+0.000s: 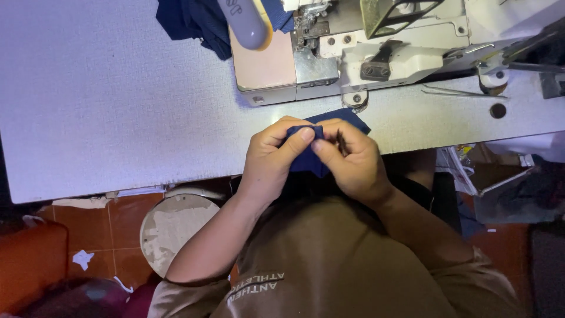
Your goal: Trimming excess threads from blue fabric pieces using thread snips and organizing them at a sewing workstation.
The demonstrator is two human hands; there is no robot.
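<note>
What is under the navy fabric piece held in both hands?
The navy fabric piece hangs over the white table's front edge, pinched by the left hand and right hand. Its middle is covered by the fingers.

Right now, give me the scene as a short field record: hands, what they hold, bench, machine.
left hand: pinching the navy fabric piece, thumb on top
right hand: gripping the same piece from the other side
fabric position: at the near edge of the white table, in front of the sewing machine
other fabric: dark blue pile at the far side, left of the machine
tweezers: lying on the table, right of the hands
</note>
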